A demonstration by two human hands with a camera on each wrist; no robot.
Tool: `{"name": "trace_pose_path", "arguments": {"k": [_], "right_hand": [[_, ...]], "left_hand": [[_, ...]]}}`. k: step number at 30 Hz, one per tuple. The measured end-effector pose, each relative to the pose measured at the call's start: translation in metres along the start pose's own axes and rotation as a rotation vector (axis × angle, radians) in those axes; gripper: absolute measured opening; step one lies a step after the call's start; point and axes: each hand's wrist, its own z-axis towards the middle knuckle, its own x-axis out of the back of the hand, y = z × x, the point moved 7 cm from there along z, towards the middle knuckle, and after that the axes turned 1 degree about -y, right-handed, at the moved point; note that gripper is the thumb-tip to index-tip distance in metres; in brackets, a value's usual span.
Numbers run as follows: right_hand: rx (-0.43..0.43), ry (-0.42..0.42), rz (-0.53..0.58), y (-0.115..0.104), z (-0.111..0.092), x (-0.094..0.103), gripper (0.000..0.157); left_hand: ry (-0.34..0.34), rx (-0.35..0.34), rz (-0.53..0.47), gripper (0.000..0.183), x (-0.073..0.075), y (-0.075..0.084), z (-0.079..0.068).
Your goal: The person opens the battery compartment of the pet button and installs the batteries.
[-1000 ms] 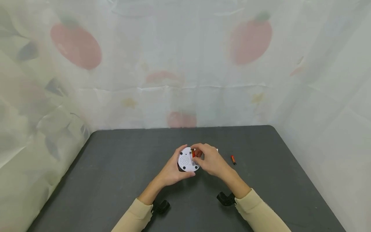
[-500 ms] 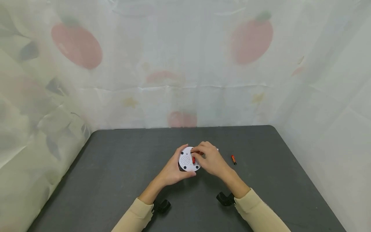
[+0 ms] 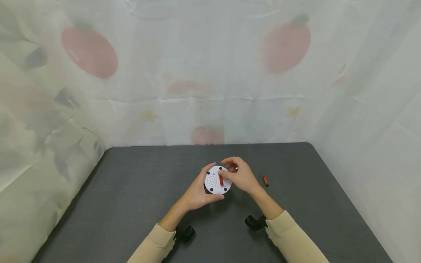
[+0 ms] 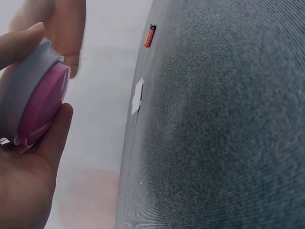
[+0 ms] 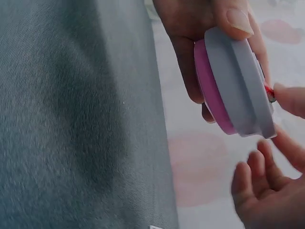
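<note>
The round device (image 3: 212, 180) is gripped above the table (image 3: 148, 182) by the left hand (image 3: 196, 193). Its battery (image 3: 221, 181) is touched by the right hand (image 3: 242, 177) with thumb and fingers apart; firm bracing is advised while the touched end is pressed squarely.

I have wide room to pass over the bench (image 3: 141, 182) on my left, up to the patterned sheet (image 3: 158, 80) hanging along its far edge. On the right, a loose battery (image 3: 265, 181) and a flat white piece (image 4: 137, 97) lie as low obstacles. My left fingers (image 3: 206, 168) bar the left side of the round device (image 3: 211, 180), and my right fingers (image 3: 234, 160) the way in from its right.
</note>
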Motion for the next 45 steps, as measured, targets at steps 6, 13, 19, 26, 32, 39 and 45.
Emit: {"name": "trace_pose_path", "arguments": {"k": [6,13,19,26,32,39,45], "right_hand": [[-0.209,-0.105,0.249,0.017,0.001,-0.008,0.033],[-0.312,-0.140,0.440,0.024,0.000,-0.015,0.033],[-0.327,-0.139,0.487,0.028,-0.002,-0.019,0.028],[-0.310,-0.139,0.397,0.032,-0.003,-0.021,0.029],[-0.181,-0.150,0.178,0.019,-0.005,-0.011,0.031],[-0.029,-0.167,-0.004,0.006,-0.009,0.008,0.029],[0.062,-0.141,-0.216,0.003,-0.014,0.027,0.027]], "left_hand": [[-0.003,0.000,0.003,0.105,0.000,0.003,0.001],[-0.014,-0.003,-0.003,0.105,-0.001,0.003,0.001],[-0.024,-0.007,0.022,0.105,-0.003,-0.001,0.000],[-0.029,0.008,0.016,0.105,-0.003,-0.004,-0.003],[-0.010,0.020,-0.028,0.105,0.001,-0.004,-0.002],[-0.013,0.028,-0.032,0.104,0.003,-0.005,-0.004],[0.008,0.019,-0.010,0.105,0.005,-0.006,-0.004]]}}
